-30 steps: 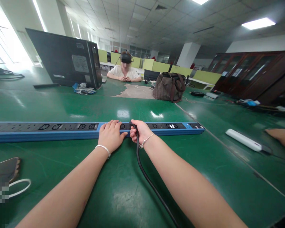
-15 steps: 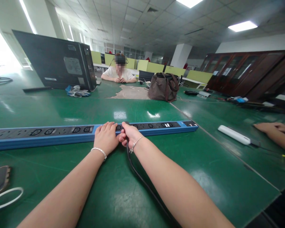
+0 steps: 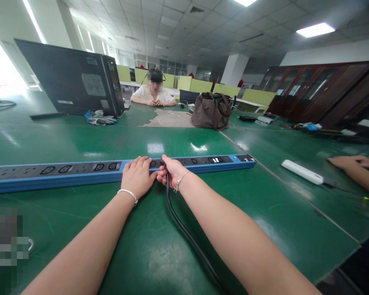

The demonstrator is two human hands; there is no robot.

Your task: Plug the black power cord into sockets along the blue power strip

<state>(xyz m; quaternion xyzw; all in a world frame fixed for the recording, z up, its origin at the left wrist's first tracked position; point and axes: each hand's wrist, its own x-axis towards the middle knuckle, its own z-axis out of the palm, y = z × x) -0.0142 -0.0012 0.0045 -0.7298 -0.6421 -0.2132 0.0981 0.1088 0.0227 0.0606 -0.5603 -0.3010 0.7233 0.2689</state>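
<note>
A long blue power strip [image 3: 89, 178] with a row of black sockets lies across the green table. My left hand [image 3: 137, 176] grips it near the middle, fingers over the top face and thumb along the front side. Just to the right, my right hand [image 3: 173, 170] pinches a black plug [image 3: 162, 162] at the sockets. My fingers cover most of the plug, so I cannot tell how deep it sits. From it a black cable [image 3: 184, 230] runs down toward me, beside my right forearm.
A black computer case [image 3: 80, 78] stands back left, with work gloves [image 3: 100, 118] before it. A brown bag [image 3: 211, 111] sits behind the strip. At right are a white bar-shaped device [image 3: 301, 172] and another person's arms [image 3: 353, 168]. Someone [image 3: 153, 92] sits opposite.
My right hand has shifted slightly right, still pinching the plug, and the cable bows out further from the forearm. My left hand stays nearly in place on the power strip.
</note>
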